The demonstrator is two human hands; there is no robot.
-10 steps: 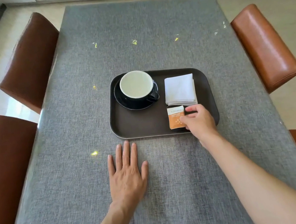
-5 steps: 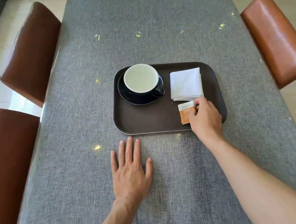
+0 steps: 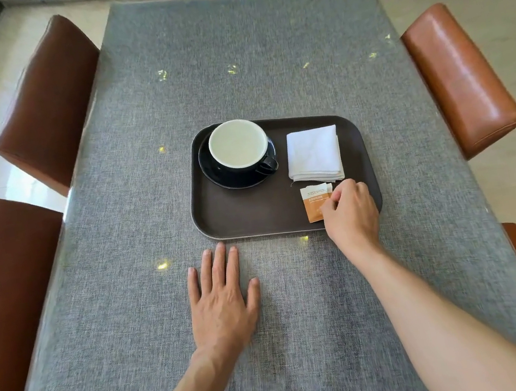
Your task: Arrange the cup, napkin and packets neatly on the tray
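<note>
Two hands are out over the gray worktop. The left hand lies flat and spread on the cloth, just in front of the tray, holding nothing. The right hand is at the near right corner of the tray, with its fingers curled in around the edge of the orange packet (I can only see one packet, and the hand hides part of it). A second ago the packet sat a little farther from the napkin, and the hand lay more over its side; now the packet has slid up so its white top is just below the napkin's near edge, nearly touching it, and it looks straight, lined up with the tray. The left hand has not moved at all. The cup stands on its dark saucer in the far left part of the tray, with its handle pointing toward the napkin. The napkin is folded in the far right part. Four brown chairs stand around the sides. I think the tidy job is almost done: the packet just needs to be let go, and then everything sits in neat spots.
</note>
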